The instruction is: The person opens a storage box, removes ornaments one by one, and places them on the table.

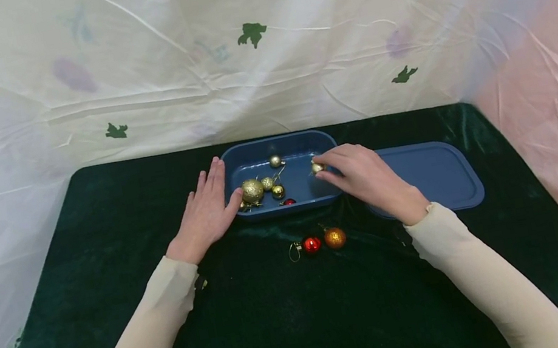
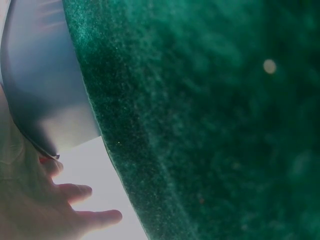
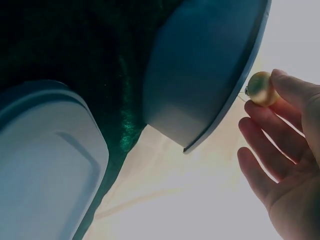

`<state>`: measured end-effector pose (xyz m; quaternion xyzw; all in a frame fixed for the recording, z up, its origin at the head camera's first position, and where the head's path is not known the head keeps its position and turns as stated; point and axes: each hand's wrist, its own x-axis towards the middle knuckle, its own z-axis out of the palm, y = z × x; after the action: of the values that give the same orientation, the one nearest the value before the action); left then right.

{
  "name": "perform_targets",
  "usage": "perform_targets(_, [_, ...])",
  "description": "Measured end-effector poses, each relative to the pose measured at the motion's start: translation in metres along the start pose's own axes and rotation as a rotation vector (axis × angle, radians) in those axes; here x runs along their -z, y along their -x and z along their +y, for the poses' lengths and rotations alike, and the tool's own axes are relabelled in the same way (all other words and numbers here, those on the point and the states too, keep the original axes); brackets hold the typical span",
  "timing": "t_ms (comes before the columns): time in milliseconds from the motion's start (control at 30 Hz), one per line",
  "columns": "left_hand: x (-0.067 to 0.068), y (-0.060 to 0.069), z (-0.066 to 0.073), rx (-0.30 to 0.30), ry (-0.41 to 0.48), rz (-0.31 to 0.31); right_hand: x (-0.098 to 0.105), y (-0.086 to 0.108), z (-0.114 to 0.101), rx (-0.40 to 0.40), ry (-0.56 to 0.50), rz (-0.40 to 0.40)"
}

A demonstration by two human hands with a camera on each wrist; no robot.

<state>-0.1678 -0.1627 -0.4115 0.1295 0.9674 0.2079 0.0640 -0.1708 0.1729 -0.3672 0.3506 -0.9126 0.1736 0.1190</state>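
Observation:
A blue plastic box (image 1: 284,204) holds several gold Christmas baubles, among them a large glittery bauble (image 1: 252,191), plus a small red bauble (image 1: 288,202). My left hand (image 1: 206,211) rests against the box's left end with fingers extended; the left wrist view shows those fingers (image 2: 75,192) beside the box wall. Over the right part of the box, my right hand (image 1: 365,175) pinches a small gold bauble (image 3: 262,89) between thumb and fingertips. In front of the box lie a shiny red bauble (image 1: 311,245) and an orange bauble (image 1: 335,238) on the cloth.
A flat blue lid (image 1: 434,175) lies right of the box, partly under my right forearm. Dark green velvet cloth (image 1: 292,319) covers the table. Behind it hangs a pale curtain (image 1: 265,90) with leaf shapes. A small gold speck (image 1: 204,284) lies near my left sleeve.

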Motion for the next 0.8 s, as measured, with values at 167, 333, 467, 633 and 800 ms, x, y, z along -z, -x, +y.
perform_targets(167, [0.0,0.0,0.0,0.004,0.001,0.0,0.002,0.012,-0.002,-0.015,-0.023,0.043])
perform_targets(333, [0.001,0.0,-0.001,0.007,0.004,-0.006,0.003,0.022,-0.006,-0.029,-0.042,0.079])
perform_targets(467, [0.0,0.0,-0.002,0.001,0.001,-0.008,0.004,0.029,-0.011,-0.054,-0.075,0.104])
perform_targets(633, [0.001,0.001,-0.002,0.003,0.005,-0.013,0.008,0.04,-0.016,-0.087,-0.132,0.118])
perform_targets(800, [0.001,0.001,-0.002,0.001,0.003,-0.013,0.011,0.051,-0.02,-0.088,-0.168,0.136])
